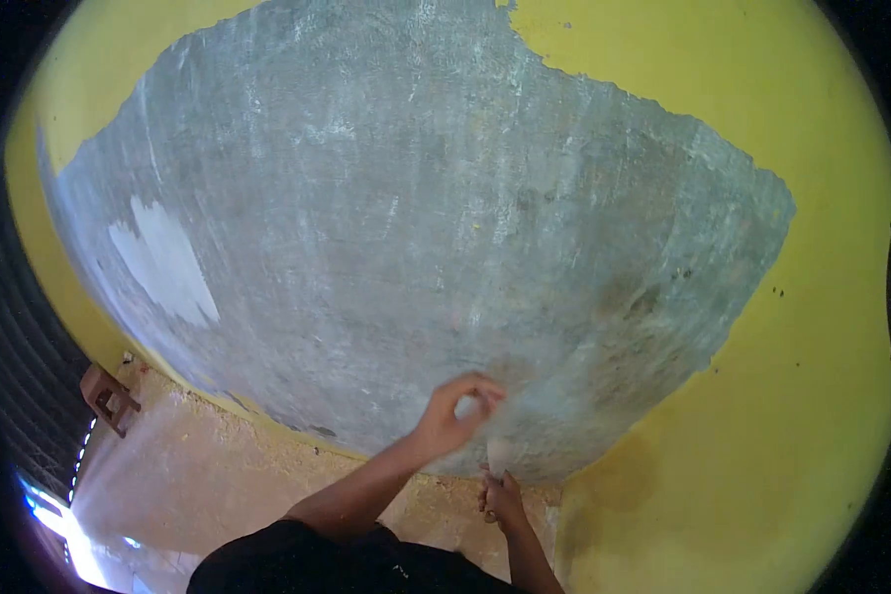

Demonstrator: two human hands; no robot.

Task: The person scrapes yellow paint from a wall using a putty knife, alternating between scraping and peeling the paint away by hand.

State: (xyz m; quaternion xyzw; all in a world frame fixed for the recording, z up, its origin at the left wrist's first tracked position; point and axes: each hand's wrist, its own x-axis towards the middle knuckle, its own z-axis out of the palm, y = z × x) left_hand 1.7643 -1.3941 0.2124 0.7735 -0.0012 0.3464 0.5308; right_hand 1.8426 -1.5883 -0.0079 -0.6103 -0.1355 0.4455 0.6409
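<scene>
My right hand (505, 503) is wrapped round the handle of a putty knife, low in the head view. The pale blade of the putty knife (497, 453) points up, in front of the bottom of the wall. Above and to the left of it, my left hand (457, 411) is raised before the grey wall, thumb and fingers curled into a ring. Its fingertips are slightly blurred, so anything small pinched there cannot be made out. Facing me is a large bare grey patch of wall (396, 218) with ragged edges, where the yellow paint is gone.
Yellow paint (683, 49) surrounds the grey patch. A smooth white patch (168, 259) shows at the left. On the floor (297, 475), flakes and dust lie along the wall's foot. A brown plastic stool (107, 399) stands by a dark corrugated shutter (20, 327), with bright light below.
</scene>
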